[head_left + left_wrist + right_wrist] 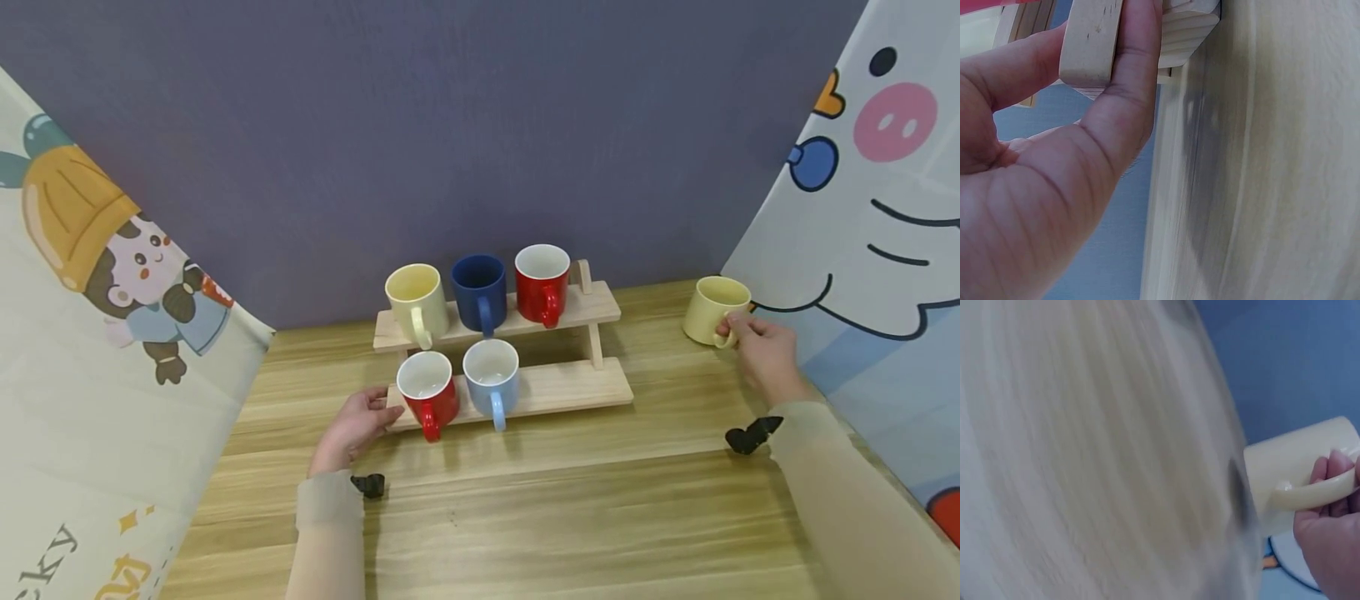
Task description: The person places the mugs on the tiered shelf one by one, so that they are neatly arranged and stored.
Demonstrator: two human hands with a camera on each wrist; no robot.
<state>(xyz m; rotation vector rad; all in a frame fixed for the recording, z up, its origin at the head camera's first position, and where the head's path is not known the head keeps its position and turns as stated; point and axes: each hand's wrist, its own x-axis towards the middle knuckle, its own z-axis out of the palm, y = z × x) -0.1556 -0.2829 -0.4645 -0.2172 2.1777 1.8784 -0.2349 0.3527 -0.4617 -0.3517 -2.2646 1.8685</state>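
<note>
My right hand (pixel 772 354) holds a pale yellow mug (pixel 712 304) by its handle at the right of the table; in the right wrist view the fingers are curled around the handle of that mug (pixel 1297 456). At the lower left end of a two-tier wooden rack (pixel 573 392), my left hand (pixel 358 427) grips the lower board, thumb in front. The left wrist view shows the board's end (pixel 1091 44) between thumb and fingers. Beside this hand stands a red mug (pixel 427 392) with a white inside, then a light blue mug (pixel 492 379).
On the upper tier stand a yellow mug (pixel 416 304), a dark blue mug (pixel 480 292) and a red mug (pixel 542 283). Behind the wooden table (pixel 525 517) rises a grey-purple wall (pixel 480 125). Printed cartoon panels (pixel 885 250) flank both sides.
</note>
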